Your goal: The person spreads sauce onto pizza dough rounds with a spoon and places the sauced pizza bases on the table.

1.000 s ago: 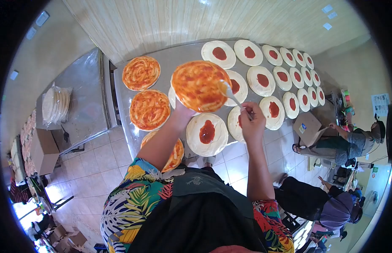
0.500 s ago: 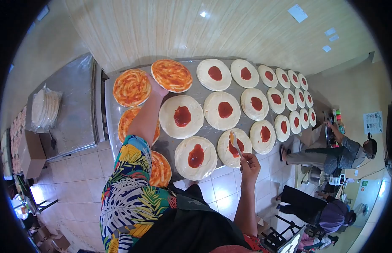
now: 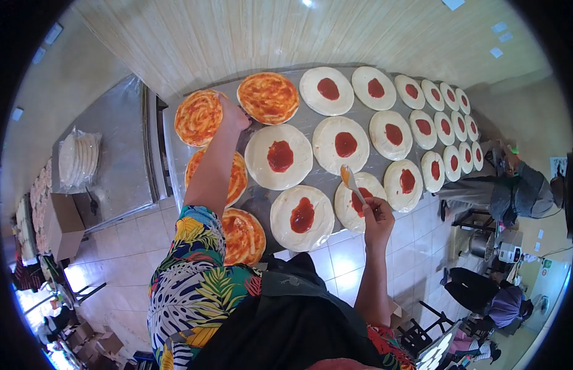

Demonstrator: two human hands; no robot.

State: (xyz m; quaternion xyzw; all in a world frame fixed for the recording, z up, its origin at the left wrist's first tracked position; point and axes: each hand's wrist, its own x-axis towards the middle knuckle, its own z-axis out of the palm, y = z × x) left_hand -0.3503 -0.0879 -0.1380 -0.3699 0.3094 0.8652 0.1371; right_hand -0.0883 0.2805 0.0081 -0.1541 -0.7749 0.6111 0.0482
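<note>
My right hand (image 3: 379, 216) grips a spoon (image 3: 348, 177) by its handle, with the sauce-smeared bowl raised over a dough round (image 3: 344, 216) that has a red sauce patch in its middle. At the far left of the table, my left hand (image 3: 234, 114) is between two sauced dough rounds, its fingers at the edge of the corner one (image 3: 197, 120). That hand looks open, though the forearm partly hides it. The other sauced round (image 3: 268, 98) lies just to its right. Below are two more sauced rounds, one (image 3: 242, 237) near the front edge.
Rows of dough rounds with unspread sauce, such as this one (image 3: 278, 176), run along the metal table (image 3: 252, 77) to the right. A side table (image 3: 116, 179) at left bears bagged flat rounds (image 3: 79, 159). Two people (image 3: 527, 191) work at the right.
My left hand has left the edge of the upper middle sauced round and shifted left to the corner one. My right hand still holds the spoon. The whole view has shifted slightly.
</note>
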